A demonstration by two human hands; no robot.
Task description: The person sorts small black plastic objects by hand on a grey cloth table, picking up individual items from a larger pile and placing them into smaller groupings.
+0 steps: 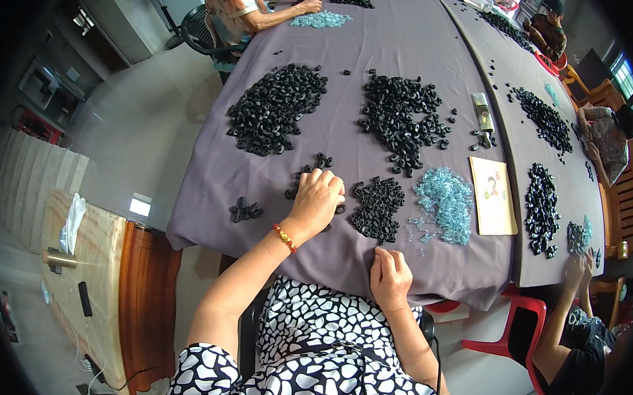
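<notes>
My left hand (318, 201), with a red and gold bracelet at the wrist, reaches over a small loose group of black ring-like pieces (323, 160). Its fingers curl downward, and their tips are hidden beneath the hand. To the left sits a little cluster of black pieces (245, 210). My right hand (391, 276) rests at the table's near edge, fingers folded in; whatever they hold, if anything, is hidden. Just beyond it lies a pile of black parts (377, 208), beside a heap of small clear-blue pieces (446, 204).
Two larger black piles (274, 109) (403, 116) spread farther up the cloth-covered table (346, 38). On the right lie a cream booklet (493, 196) and a brush (483, 113). Other people sit at the far left and along the right, near more piles. A red chair (506, 336) stands at the right.
</notes>
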